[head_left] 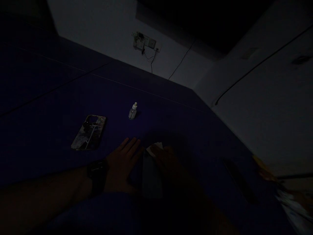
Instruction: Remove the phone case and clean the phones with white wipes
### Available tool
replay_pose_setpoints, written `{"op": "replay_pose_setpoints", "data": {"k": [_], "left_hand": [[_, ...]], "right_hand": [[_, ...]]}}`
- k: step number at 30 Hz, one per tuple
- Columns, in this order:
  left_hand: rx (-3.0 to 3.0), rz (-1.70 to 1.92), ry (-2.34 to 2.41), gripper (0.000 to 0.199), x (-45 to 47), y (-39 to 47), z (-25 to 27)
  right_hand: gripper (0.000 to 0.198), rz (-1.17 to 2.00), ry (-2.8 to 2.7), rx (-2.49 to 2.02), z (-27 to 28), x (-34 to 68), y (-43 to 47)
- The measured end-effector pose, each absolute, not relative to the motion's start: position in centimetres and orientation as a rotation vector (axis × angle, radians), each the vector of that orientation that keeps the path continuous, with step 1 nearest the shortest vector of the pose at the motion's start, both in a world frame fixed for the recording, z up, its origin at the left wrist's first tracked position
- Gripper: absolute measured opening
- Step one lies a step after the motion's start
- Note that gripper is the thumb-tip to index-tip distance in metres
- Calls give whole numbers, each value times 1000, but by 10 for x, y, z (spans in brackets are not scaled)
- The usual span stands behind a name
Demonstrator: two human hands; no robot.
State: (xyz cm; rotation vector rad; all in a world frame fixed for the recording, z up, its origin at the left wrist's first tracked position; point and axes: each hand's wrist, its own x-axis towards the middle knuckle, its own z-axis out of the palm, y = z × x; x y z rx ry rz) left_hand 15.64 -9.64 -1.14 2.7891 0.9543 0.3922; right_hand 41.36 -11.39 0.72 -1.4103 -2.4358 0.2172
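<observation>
A dark flat phone (151,179) lies between my hands on the blue surface; deep shadow blurs its lower end. My left hand (121,166), with a black watch on its wrist, rests flat with fingers spread, at the phone's left edge. Pressed to the phone's top end is a small white cloth or tissue (157,146), with the fingers of my right hand (170,161) closed on it. Much of that hand is lost in the dark. Beyond my left hand stands an upright dropper bottle (132,112) with a white cap. Farther left lies a patterned phone case (89,133).
The room is very dim. A long dark object (239,181) lies on the right. Past it are a yellow-orange item (262,166) and a pale crumpled item (295,209). On the wall behind, a socket panel (146,41) has hanging cables.
</observation>
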Motion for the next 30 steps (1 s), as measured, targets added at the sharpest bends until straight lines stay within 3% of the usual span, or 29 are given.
{"op": "replay_pose_setpoints", "data": {"k": [30], "left_hand": [[2784, 426, 962, 115, 157, -98, -13]], "right_hand": [[54, 263, -2474, -1260, 10, 409, -123]]}}
